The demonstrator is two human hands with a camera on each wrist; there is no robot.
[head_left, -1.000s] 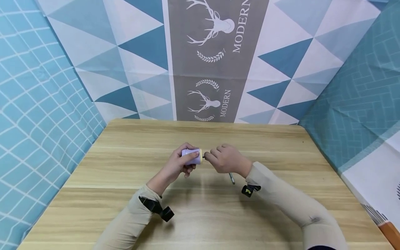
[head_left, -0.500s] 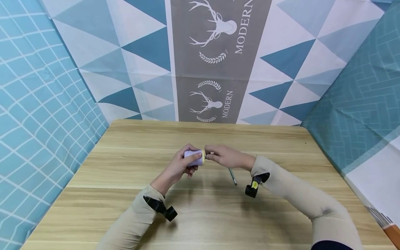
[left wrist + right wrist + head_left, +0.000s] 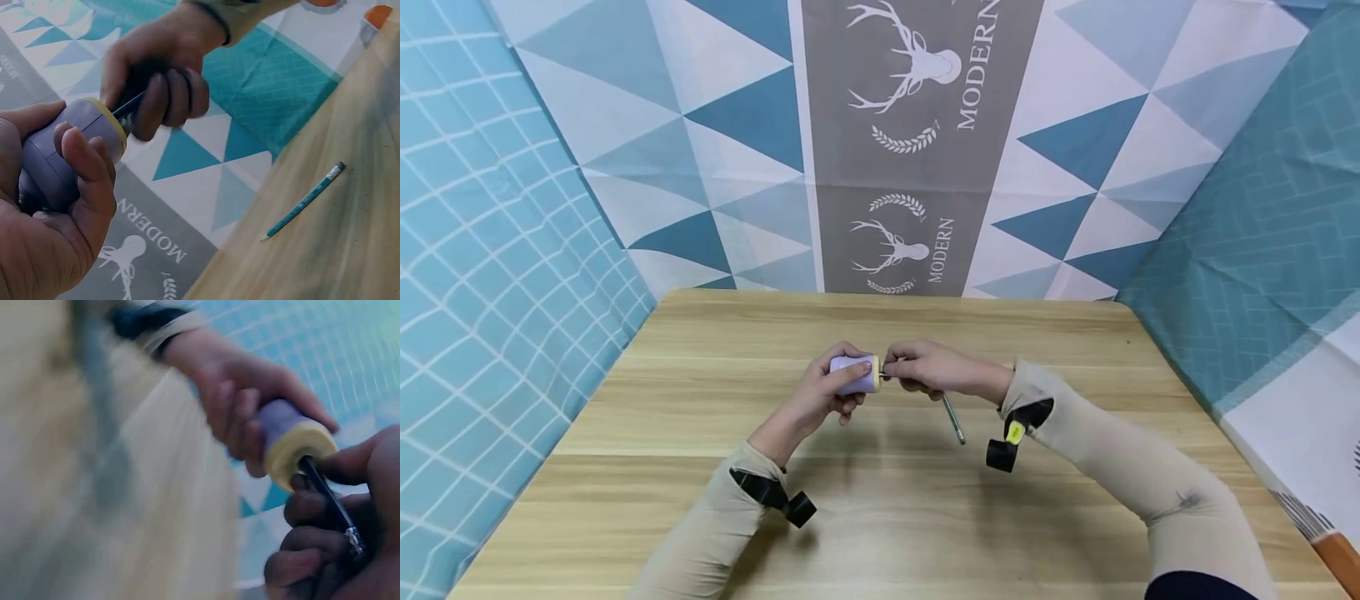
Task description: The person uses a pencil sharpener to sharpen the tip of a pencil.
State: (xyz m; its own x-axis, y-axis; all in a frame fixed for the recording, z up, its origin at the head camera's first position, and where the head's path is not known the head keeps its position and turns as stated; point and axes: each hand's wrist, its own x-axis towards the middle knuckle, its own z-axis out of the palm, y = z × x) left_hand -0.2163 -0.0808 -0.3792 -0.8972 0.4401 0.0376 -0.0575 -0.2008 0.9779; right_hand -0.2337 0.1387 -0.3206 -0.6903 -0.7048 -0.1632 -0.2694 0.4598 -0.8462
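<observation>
My left hand (image 3: 808, 400) grips a lilac pencil sharpener (image 3: 859, 387) with a cream rim, thumb along its side. Its cream end (image 3: 281, 464) faces right, toward my other hand. A black pencil (image 3: 330, 501) with a silvery band near its rear end has its front end in the sharpener's hole, and my right hand (image 3: 936, 369) pinches it between curled fingers. The pencil's tip is hidden inside the sharpener. Both hands are held over the middle of the table. A teal pencil (image 3: 303, 201) lies on the wood below my right hand, held by neither hand.
The wooden table (image 3: 700, 500) extends around both arms. Patterned cloth hangs behind it, with blue gridded cloth (image 3: 490, 250) on the left and teal cloth (image 3: 1262, 250) on the right.
My right hand has turned at the wrist, its knuckles and fingers shifting around the black pencil. The left hand keeps the sharpener in nearly the same place. More of the teal pencil shows.
</observation>
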